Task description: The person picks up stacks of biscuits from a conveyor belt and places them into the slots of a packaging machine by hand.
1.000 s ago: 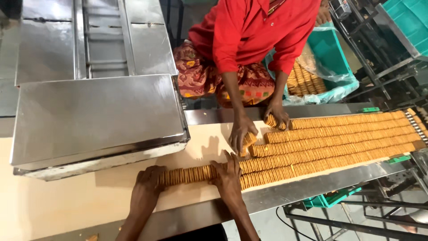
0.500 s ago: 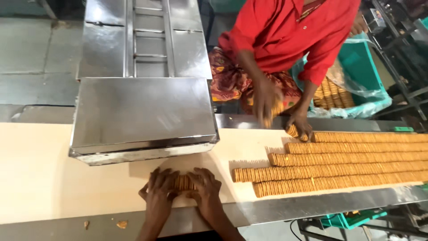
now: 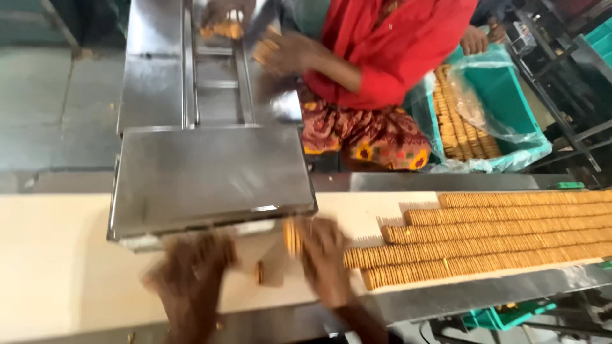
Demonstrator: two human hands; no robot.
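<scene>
Fingers of the right hand [image 3: 325, 258] clamp a short biscuit stack [image 3: 292, 237] above the bench [image 3: 57, 255]; biscuit rows [image 3: 484, 248] lie alongside. Left hand [image 3: 191, 280] is blurred; its finger state cannot be told.

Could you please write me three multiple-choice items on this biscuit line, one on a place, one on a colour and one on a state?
1. Where do the biscuit rows lie?
A on the belt
B on the floor
C on the metal cover

2. What colour is the crate behind the belt?
A red
B teal
C yellow

3. What does the right hand hold?
A nothing
B a knife
C a short biscuit stack

Answers: 1 A, rows run along the cream belt. 2 B, teal walls under clear plastic. 3 C, biscuits sit at its fingers; the left hand is blurred.
</scene>
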